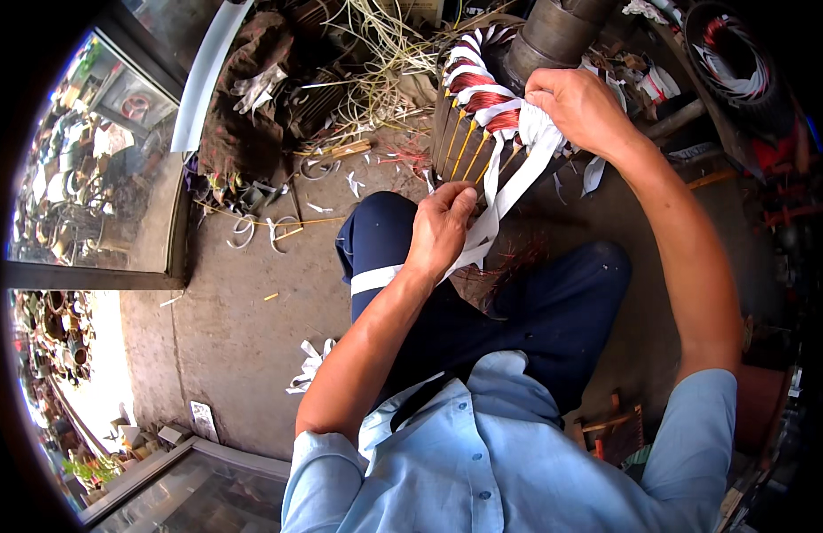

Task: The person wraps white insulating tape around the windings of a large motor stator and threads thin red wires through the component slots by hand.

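In front of me stands a motor stator [453,158], a ribbed grey cylinder with yellow slot liners. Its red-brown copper winding [472,82] forms a ring partly wrapped in white cloth tape [529,178]. My right hand [582,108] is at the ring's near right, its curled fingers closed on the tape at the winding; the fingertips are partly hidden. My left hand [443,226] is lower, beside the stator's near side, fingers pinched together. The hanging tape runs close beside it, but what lies between its fingertips is hidden. A tape length crosses my left thigh.
A thick metal cylinder [553,40] stands behind the ring. Loose pale strands [376,49] and a brown cloth heap [247,107] lie at far left. Another wound stator [731,58] is at far right. Tape scraps [309,366] and a glass-paned frame [176,222] are left.
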{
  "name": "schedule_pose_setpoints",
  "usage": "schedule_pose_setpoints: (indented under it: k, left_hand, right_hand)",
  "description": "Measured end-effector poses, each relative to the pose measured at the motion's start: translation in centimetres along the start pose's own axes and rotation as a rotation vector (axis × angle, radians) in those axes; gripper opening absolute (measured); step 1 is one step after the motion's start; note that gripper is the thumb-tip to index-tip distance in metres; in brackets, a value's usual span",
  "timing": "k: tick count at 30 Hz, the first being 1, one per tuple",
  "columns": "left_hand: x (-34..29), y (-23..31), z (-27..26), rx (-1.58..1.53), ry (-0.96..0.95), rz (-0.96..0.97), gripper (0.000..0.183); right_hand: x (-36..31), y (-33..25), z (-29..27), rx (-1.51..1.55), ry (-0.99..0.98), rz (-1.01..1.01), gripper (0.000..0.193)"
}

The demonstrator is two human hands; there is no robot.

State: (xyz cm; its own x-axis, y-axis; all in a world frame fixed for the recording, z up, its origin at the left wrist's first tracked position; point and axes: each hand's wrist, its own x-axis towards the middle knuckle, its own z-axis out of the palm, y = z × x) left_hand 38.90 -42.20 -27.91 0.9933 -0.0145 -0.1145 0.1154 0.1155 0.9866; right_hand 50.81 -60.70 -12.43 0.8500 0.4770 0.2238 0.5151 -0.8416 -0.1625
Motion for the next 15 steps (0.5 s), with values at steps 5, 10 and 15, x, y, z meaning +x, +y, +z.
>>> schedule_pose_setpoints:
  k: [5,10,15]
  left_hand:
    - [2.7,2.4,0.7,0.457,0.154,0.473,0.030]
    - [2.8,4.0,-0.2,0.522,0.043,0.828,0.015]
    - [0.5,5.4,-3.0,0.244,-0.118,0.381,0.040]
  right_hand:
    - [0.2,-0.1,-0.7,0.071,-0.114,0.095,0.021]
    - [-1.4,-0.9,-0.8,0.637,-0.034,0.237,0.038]
    - [-4.3,-4.1,-1.5,1.322,0.053,0.274,0.046]
